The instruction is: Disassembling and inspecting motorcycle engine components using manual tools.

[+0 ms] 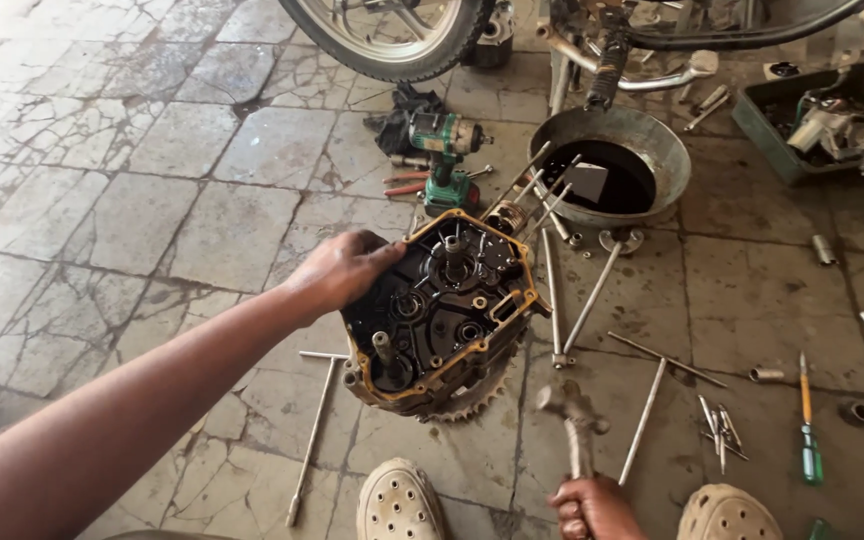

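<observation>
An opened black engine case half (442, 310) with an orange gasket rim lies on the stone floor, a sprocket showing under its near edge. My left hand (344, 268) rests on the case's left upper rim, fingers curled over it. My right hand (592, 508) is closed around the handle of a hammer (574, 412), whose metal head hangs just right of the case's near corner, apart from it.
Long bolts and rods (592, 296) lie right of the case. A metal basin of dark oil (612, 165) stands behind, a green power tool (444, 150) beside it. A T-handle wrench (314, 430) lies left, a green-handled screwdriver (807, 420) right. A motorcycle wheel (382, 35) and tool tray (812, 120) stand far back. My shoes (400, 500) show at the bottom.
</observation>
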